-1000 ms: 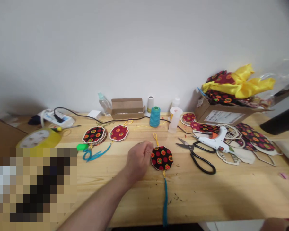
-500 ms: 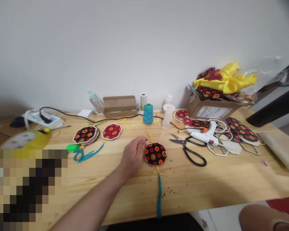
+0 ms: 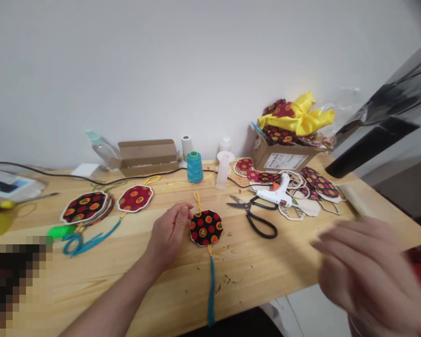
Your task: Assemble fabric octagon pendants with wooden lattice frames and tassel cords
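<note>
My left hand (image 3: 171, 230) rests on its side on the wooden table, fingers curled and thumb against them, with nothing visible in it. Its fingertips are by the left edge of a fabric pendant (image 3: 206, 228), black with red and yellow round patterns. A yellow loop (image 3: 197, 200) tops the pendant, and a teal tassel (image 3: 211, 290) hangs toward the table's front edge. My right hand (image 3: 366, 269) is raised at the lower right, smeared by motion, fingers bent; whether it holds anything cannot be made out. Black-handled scissors (image 3: 257, 220) lie right of the pendant.
A white glue gun (image 3: 279, 192) lies among patterned pieces (image 3: 319, 183) before a cardboard box (image 3: 284, 157) of fabric. Behind stand a teal thread spool (image 3: 195, 167) and an open carton (image 3: 147, 157). Left are a red pendant (image 3: 135, 198) and a stack of black ones (image 3: 86, 207).
My right hand has come into view from the lower right. The camera has turned right, so the table things sit further left. My left hand stays beside the pendant.
</note>
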### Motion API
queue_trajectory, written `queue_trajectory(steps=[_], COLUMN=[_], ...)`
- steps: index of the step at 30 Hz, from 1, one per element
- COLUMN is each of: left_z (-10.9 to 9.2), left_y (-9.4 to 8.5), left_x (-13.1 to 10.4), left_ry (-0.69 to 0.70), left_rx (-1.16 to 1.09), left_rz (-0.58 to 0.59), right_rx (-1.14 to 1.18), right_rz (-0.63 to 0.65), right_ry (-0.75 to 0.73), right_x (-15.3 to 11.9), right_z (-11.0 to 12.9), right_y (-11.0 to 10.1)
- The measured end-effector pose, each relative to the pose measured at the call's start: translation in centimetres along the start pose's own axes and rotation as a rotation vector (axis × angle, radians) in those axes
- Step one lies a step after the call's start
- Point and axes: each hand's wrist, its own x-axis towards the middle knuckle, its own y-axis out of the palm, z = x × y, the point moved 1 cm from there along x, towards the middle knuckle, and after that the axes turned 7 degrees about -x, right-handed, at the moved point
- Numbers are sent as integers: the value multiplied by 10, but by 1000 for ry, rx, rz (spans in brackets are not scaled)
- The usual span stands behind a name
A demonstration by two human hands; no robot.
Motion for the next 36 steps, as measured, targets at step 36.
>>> queue_trajectory(steps=[36], left_z=[-15], left_y=[0], left_x=[-8], left_ry=[-105], left_rx=[-617], left_rz=[289], right_rx=[1163], right_rz=[354], right_ry=[507], right_x=[103], right_z=[18], right_y=[17])
